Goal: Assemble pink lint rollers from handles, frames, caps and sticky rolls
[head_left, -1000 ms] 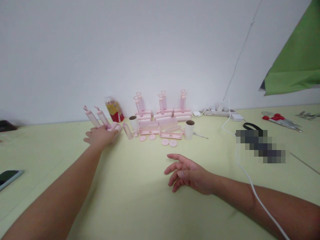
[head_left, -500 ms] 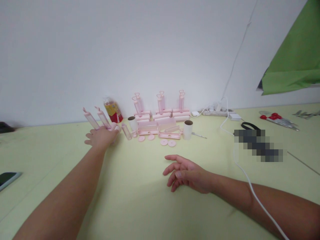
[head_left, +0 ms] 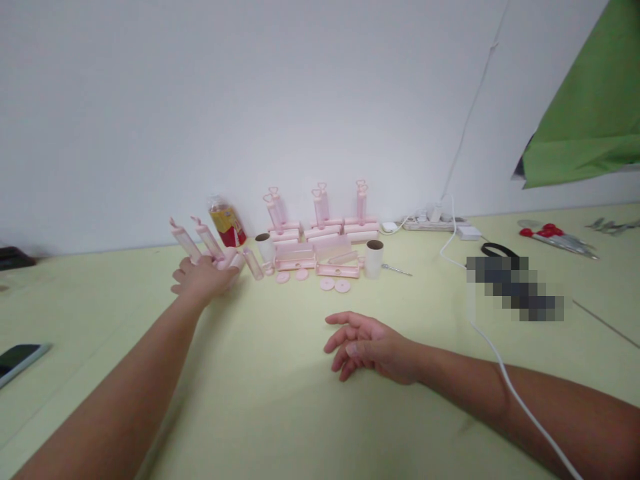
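At the left of the row, my left hand [head_left: 203, 283] is wrapped round a pink plastic holder [head_left: 231, 258], its fingers partly hidden. Two clear pink tubes with caps, one of them a tube [head_left: 209, 240] by my fingers, rise from it and lean left. Just right of the thumb lies a loose clear pink tube [head_left: 253, 264] with a small heart-topped piece [head_left: 269, 269]. My right hand [head_left: 373, 348] holds nothing; its loosely bent fingers are apart over the front of the table, nearest the pink discs [head_left: 342, 286].
Along the wall stand pink holders [head_left: 363, 233] with upright tubes, an open pink tray [head_left: 337, 270], white cardboard rolls [head_left: 374, 260] and a yellow-red packet [head_left: 227, 223]. A screwdriver [head_left: 397, 270], power strip [head_left: 435, 225], white cable [head_left: 493, 347] and red-handled scissors [head_left: 555, 237] lie rightward; a phone [head_left: 20, 360] lies left.
My left hand and the pink holder have shifted very slightly right and down. My right hand stays almost where it was, with its fingers still apart.
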`<state>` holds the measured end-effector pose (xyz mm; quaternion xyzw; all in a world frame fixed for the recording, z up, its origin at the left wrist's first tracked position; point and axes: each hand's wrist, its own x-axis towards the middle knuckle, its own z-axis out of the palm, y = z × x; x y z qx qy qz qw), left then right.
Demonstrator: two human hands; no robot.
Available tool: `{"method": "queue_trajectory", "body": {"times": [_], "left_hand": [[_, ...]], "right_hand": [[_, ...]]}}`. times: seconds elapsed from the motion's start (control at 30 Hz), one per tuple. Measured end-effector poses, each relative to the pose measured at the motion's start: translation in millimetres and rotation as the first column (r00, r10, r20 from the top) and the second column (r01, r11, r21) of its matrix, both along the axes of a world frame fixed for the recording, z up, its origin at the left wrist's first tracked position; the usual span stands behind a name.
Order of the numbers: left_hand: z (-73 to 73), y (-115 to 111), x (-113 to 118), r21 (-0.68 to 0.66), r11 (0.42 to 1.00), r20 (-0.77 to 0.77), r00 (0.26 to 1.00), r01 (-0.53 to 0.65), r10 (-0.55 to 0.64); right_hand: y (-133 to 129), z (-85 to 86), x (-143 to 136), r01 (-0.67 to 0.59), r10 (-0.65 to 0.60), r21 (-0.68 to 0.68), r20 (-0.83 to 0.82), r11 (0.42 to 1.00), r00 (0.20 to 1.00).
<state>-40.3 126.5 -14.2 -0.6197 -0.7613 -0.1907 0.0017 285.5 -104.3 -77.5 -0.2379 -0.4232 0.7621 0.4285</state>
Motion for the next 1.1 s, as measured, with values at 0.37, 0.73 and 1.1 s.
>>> {"method": "queue_trajectory", "body": {"times": [0.37, 0.73, 1.1], "left_hand": [[15.9, -33, 70, 0.364, 0.882, -0.066, 0.952, 0.3, -0.297], [13.3, 11, 66, 0.241, 0.922, -0.093, 0.953, 0.302, -0.288], [27.9, 43, 76, 0.023, 0.926, -0.179, 0.913, 0.376, -0.366]], "right_hand": [[-1, 2.5, -1, 0.01, -0.01, -0.014, 0.028, 1.0, 1.0], [1, 2.0, -1, 0.002, -0.002, 0.003, 0.042, 1.0, 0.999], [1, 0.9, -2, 0.015, -0.015, 0.008, 0.065, 1.0, 0.998]]}}
